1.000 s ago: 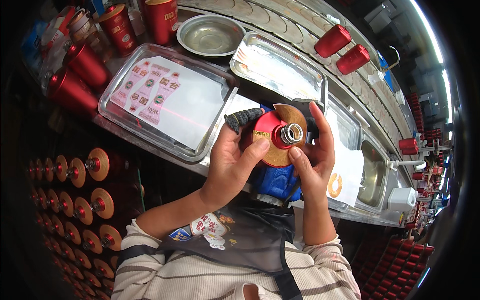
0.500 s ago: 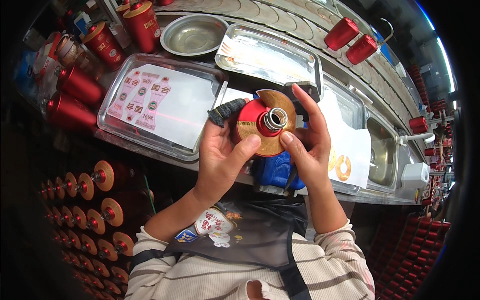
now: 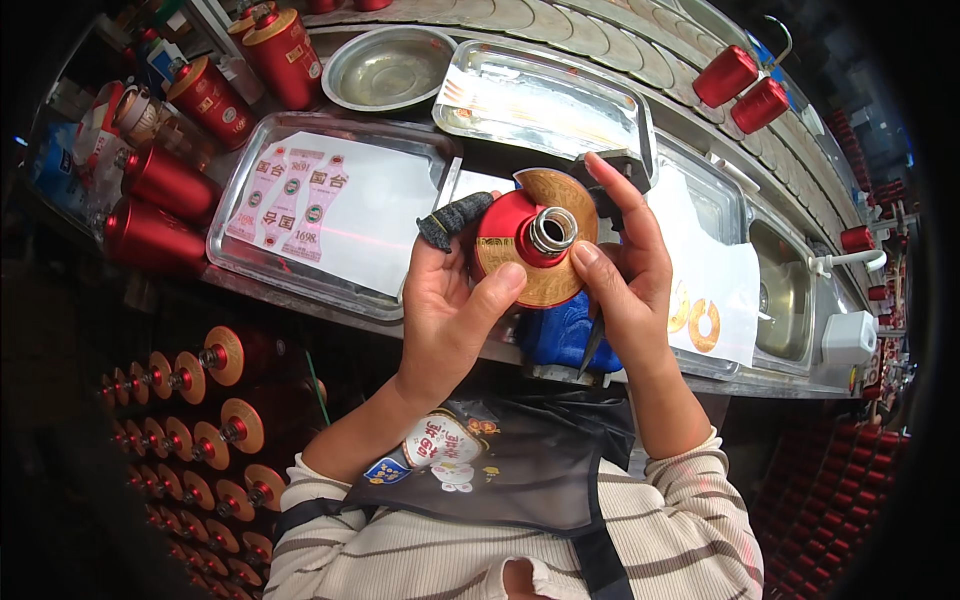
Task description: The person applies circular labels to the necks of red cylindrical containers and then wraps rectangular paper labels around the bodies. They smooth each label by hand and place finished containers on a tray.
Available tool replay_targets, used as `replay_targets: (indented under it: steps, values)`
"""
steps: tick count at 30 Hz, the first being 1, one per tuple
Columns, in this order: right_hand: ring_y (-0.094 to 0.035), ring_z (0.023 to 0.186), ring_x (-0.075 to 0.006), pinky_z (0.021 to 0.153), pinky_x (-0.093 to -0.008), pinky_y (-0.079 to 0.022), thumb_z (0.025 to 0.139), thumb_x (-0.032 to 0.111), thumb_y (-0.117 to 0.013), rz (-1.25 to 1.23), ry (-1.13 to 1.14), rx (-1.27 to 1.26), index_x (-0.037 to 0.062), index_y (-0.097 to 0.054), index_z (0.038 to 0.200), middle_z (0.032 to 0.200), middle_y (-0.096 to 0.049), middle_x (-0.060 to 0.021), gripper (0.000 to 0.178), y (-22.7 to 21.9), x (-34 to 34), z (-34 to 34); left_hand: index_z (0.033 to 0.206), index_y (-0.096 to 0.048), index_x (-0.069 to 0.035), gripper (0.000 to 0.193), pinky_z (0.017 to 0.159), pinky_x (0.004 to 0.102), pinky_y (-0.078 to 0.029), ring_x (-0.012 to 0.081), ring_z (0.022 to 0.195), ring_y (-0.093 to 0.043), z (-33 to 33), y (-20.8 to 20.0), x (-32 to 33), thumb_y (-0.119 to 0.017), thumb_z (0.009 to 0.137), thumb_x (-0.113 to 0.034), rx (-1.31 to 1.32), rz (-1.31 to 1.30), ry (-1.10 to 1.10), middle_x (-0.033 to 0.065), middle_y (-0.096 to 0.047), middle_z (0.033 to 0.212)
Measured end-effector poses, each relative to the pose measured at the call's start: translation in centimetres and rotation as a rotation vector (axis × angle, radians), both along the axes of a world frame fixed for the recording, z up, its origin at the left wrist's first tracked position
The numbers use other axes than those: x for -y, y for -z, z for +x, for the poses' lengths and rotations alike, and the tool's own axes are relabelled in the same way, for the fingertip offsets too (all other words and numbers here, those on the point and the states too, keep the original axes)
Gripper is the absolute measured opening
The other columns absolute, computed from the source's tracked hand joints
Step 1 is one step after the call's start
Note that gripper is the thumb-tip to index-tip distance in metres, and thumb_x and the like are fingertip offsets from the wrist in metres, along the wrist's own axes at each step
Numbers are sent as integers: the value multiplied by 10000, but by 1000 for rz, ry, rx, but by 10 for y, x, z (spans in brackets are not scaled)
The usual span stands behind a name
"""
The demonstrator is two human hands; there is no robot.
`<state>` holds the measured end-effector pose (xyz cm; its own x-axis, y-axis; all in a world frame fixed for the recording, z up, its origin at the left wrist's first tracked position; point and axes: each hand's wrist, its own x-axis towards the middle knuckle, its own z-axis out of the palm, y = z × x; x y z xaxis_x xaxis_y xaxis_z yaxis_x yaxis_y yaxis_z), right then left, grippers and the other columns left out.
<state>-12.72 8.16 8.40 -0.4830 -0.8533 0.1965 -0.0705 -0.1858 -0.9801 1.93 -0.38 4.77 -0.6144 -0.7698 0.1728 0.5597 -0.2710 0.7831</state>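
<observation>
In my left hand (image 3: 440,315) is a red bottle (image 3: 508,222), its bare threaded metal neck tilted up toward me. Black covers wrap a left fingertip or two, and that thumb presses the bottle's shoulder. Around the neck lies a gold ring-shaped label (image 3: 548,288), with a gap at the upper left where red shows. Its upper end (image 3: 540,185) stands out past the bottle's edge. My right hand (image 3: 635,285) has its thumb on the label's right side, index finger stretched upward; its other fingers are partly hidden behind.
A tray (image 3: 225,215) at left carries pink label sheets (image 3: 290,200). Beyond sit a metal bowl (image 3: 388,68) and another tray (image 3: 545,95). Loose gold ring labels (image 3: 704,326) lie on white paper at right, by a sink (image 3: 785,300). Capless red bottles (image 3: 240,425) are stacked lower left.
My right thumb has slid a little upward along the label's right side. The left hand keeps its hold on the bottle. The whole view has shifted slightly.
</observation>
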Motion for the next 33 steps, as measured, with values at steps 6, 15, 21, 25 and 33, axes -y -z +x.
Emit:
replay_targets:
  steps: [6,15,21,25,33]
  values:
    - [-533,657,-4,549,-165,-409,878,100,-716,21,-9,-187,7,-386,1539,1411,-515,-102,744,4,-4,-3,1437,-390,21,550,1126,363,-422,199,1297,-525,1,3,0,-653,955,-14,-1,12,-1,156,-507,1404]
    - [-538,651,-8,541,-166,-409,856,156,-754,27,-19,-217,15,-394,1537,1383,-525,-99,784,6,-4,-7,1442,-392,17,545,1133,364,-417,201,1302,-524,1,3,0,-644,960,-11,-6,13,7,155,-505,1413]
    - [-562,703,-21,566,-167,-423,847,153,-757,32,-15,-158,14,-397,1535,1391,-521,-99,788,3,-1,-5,1439,-397,21,538,1129,360,-421,195,1296,-528,0,2,-1,-639,961,-11,-18,11,-5,149,-509,1408]
    - [-627,803,-52,599,-171,-458,861,151,-755,39,-34,-178,10,-392,1535,1432,-499,-118,778,5,-3,-7,1449,-381,37,578,1140,373,-407,199,1320,-500,2,2,0,-669,957,-57,2,5,12,153,-483,1429]
    - [-654,1118,-169,695,-204,-549,889,175,-751,9,-29,-231,-12,-379,1532,1477,-474,-163,766,8,0,-5,1172,-717,-48,558,1159,507,-306,400,1386,-385,18,35,-7,-630,956,-554,463,-847,-508,212,-389,1448]
